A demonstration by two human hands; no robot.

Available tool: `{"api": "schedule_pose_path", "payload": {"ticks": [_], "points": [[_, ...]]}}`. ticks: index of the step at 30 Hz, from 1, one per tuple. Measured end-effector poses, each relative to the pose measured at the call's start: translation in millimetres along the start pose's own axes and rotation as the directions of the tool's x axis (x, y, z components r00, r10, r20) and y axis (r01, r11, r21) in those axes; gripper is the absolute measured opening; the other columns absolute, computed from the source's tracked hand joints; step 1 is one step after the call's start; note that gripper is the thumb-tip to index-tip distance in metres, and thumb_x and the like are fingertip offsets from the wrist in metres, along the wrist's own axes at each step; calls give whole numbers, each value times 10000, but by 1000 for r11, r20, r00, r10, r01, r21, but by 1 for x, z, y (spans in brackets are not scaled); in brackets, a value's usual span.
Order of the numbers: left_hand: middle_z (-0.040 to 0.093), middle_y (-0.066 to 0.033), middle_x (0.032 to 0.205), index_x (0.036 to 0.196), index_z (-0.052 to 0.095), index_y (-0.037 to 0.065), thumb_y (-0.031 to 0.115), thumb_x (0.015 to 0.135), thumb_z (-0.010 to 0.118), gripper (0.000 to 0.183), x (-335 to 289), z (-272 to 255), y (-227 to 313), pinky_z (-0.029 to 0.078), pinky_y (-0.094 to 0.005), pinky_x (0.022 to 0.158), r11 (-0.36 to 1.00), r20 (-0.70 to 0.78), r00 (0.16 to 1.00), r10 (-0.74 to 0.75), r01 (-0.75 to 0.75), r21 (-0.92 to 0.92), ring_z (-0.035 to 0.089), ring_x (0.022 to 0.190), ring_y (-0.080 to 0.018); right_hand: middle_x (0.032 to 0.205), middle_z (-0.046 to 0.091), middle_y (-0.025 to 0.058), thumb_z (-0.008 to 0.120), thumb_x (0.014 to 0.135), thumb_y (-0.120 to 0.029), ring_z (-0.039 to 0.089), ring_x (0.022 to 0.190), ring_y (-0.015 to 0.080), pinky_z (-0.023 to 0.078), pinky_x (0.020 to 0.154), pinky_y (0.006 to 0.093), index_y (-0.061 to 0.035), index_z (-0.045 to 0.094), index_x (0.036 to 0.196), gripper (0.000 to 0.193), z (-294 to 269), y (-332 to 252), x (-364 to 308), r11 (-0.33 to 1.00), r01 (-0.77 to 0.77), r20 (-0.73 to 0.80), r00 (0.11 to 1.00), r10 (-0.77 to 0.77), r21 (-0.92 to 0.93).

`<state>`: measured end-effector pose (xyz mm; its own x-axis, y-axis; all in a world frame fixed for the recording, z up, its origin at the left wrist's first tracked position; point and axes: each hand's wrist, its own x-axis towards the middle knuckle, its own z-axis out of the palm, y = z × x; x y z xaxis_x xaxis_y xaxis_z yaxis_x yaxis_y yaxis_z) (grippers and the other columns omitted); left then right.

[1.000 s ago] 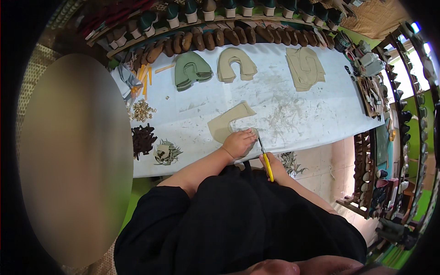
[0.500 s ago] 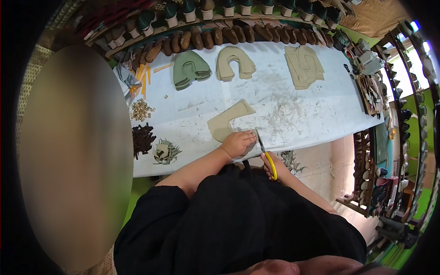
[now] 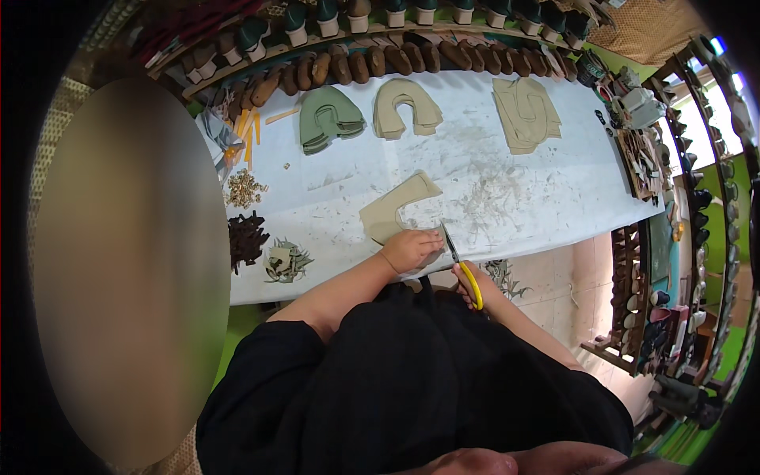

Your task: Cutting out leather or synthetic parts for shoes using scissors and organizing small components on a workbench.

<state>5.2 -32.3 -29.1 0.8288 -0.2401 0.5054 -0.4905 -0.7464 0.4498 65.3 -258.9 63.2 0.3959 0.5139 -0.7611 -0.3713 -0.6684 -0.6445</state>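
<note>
A beige U-shaped piece of sheet material point(image 3: 393, 207) lies on the white-covered table, close to its front edge. My left hand point(image 3: 412, 250) is over the near arm of that piece, gripping it with the fingers toward its right end. Part of the piece is hidden under the hand. In my right hand point(image 3: 484, 288) is a pair of scissors with yellow handles point(image 3: 473, 283). Its blades point up and away, next to my left fingertips at the piece's end. Whether the blades are parted is too small to tell.
Stacks of green cut pieces point(image 3: 327, 119), beige U-shaped pieces point(image 3: 389, 111) and more beige pieces point(image 3: 524, 119) lie farther back. Leftward are dark strips point(image 3: 248, 240), green scraps point(image 3: 288, 263) and small gold-coloured parts point(image 3: 245, 190). Brown shoe forms point(image 3: 396, 62) line the back; shoe racks point(image 3: 697, 198) stand at right.
The scissors' handles and my right hand have shifted slightly to the right. My left hand has edged a little nearer to me, while the beige piece stays almost in place.
</note>
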Motion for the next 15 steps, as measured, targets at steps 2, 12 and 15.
{"api": "schedule_pose_path", "payload": {"ticks": [2,12,15], "points": [[704,-78,1064,1051,713,66,100,832,632,237,1,-6,3,554,-354,876,999,6,1000,-16,16,-28,671,1035,-241,623,445,15,466,989,-540,418,428,103,361,387,264,-105,491,1075,443,-1,0,1,1000,-8,21,1000,7,29],[698,-109,1066,1061,709,50,72,826,628,249,-4,0,-3,541,-378,918,997,50,999,1,3,-72,667,1035,-273,631,452,13,471,992,-527,420,446,98,356,393,262,-107,489,1073,428,1,2,0,996,7,-25,1000,-9,-89],[697,-107,1074,1070,707,51,87,825,630,259,-5,2,-5,537,-374,923,997,50,998,26,-22,-71,661,1053,-271,624,448,13,477,990,-525,421,447,102,356,395,265,-102,490,1069,430,-2,-1,1,996,-8,-28,1000,6,-88]]}}
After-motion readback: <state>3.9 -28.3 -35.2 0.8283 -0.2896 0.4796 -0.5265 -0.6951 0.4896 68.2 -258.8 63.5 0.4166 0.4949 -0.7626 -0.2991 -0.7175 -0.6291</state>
